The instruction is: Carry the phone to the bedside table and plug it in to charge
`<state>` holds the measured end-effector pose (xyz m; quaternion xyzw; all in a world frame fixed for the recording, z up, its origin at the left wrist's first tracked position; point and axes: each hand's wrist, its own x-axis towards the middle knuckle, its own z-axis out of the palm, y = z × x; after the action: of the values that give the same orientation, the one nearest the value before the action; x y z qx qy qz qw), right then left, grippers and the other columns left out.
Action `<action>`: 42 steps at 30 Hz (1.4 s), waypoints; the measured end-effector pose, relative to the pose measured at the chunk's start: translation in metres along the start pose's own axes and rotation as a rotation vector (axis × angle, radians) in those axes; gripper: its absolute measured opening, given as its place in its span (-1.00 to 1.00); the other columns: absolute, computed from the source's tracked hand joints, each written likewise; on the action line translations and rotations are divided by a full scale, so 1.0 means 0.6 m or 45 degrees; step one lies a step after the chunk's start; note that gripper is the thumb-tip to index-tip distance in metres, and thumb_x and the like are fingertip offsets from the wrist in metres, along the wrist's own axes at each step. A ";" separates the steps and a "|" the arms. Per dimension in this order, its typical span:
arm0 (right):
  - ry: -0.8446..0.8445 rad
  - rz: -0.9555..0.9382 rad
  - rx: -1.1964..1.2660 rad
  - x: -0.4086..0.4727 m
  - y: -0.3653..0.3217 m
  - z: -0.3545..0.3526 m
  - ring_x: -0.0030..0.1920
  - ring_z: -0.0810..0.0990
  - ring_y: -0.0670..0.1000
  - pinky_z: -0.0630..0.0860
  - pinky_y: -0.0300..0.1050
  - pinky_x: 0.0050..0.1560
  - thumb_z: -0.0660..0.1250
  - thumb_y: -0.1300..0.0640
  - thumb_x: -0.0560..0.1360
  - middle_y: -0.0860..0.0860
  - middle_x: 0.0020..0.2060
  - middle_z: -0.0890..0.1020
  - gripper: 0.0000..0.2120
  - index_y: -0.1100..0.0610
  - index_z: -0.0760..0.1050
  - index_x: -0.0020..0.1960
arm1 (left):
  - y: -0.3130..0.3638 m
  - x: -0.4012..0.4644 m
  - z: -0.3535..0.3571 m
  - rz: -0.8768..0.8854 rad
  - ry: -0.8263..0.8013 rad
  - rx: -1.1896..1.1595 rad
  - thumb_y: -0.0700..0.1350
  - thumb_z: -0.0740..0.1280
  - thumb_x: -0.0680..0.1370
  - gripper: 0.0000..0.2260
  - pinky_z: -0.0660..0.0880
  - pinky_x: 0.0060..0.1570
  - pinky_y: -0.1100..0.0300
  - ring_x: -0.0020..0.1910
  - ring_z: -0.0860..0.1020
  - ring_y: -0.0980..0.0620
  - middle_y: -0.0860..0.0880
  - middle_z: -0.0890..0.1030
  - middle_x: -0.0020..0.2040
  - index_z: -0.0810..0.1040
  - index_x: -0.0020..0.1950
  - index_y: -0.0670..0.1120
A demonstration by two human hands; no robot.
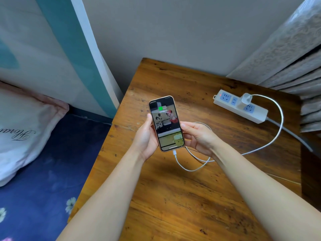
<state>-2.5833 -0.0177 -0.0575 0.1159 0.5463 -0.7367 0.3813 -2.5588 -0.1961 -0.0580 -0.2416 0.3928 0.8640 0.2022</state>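
The phone (165, 122), in a light case with its screen lit and a green battery icon at the top, is held above the wooden bedside table (182, 197). My left hand (145, 136) grips its left edge and my right hand (198, 136) grips its right edge. A white cable (276, 133) is plugged into the phone's bottom end, loops over the tabletop and runs to a white charger (245, 100) seated in a white power strip (257, 114) at the back right.
A bed with a dark blue flowered sheet (52, 171) and a pink-white pillow (22, 122) lies left of the table. A patterned curtain (295, 58) hangs at the right. The grey wall stands behind the table.
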 end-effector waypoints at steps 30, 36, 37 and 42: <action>0.463 0.196 -0.622 0.177 0.036 0.086 -0.18 0.59 -0.13 0.58 -0.17 -0.13 0.21 0.16 0.58 0.01 0.01 0.65 -0.76 0.12 0.61 0.15 | 0.122 0.134 -0.158 -0.077 0.565 1.005 0.14 -0.05 0.62 -0.52 0.49 0.00 0.13 -0.09 0.49 0.07 -0.02 0.56 -0.01 0.47 0.30 -0.09; 0.504 0.162 -1.006 0.186 0.018 0.094 -0.12 0.55 -0.07 0.55 -0.19 -0.23 0.18 0.21 0.56 0.06 0.18 0.63 -0.71 0.08 0.59 0.18 | 0.123 0.148 -0.158 -0.072 0.574 1.124 0.14 -0.08 0.62 -0.51 0.43 -0.18 0.22 -0.19 0.43 0.08 0.03 0.49 -0.15 0.49 0.28 -0.07; 0.501 0.169 -1.040 0.188 0.018 0.094 -0.16 0.52 -0.10 0.48 -0.25 -0.30 0.16 0.24 0.55 0.06 0.19 0.62 -0.68 0.07 0.59 0.18 | 0.120 0.150 -0.163 -0.066 0.575 1.133 0.14 -0.08 0.62 -0.52 0.43 -0.18 0.22 -0.19 0.43 0.08 0.04 0.49 -0.15 0.49 0.29 -0.07; 0.454 0.255 -1.014 0.184 0.003 0.091 0.18 0.54 0.07 0.56 -0.04 0.14 0.08 0.35 0.52 0.09 0.26 0.57 -0.58 0.08 0.56 0.23 | 0.126 0.154 -0.157 -0.071 0.590 1.148 0.14 -0.07 0.62 -0.53 0.43 -0.23 0.24 -0.20 0.44 0.09 0.03 0.50 -0.15 0.49 0.28 -0.05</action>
<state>-2.6439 -0.1146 -0.1031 0.1376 0.8306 -0.3970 0.3653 -2.6494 -0.3004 -0.1218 -0.3260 0.7547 0.5265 0.2169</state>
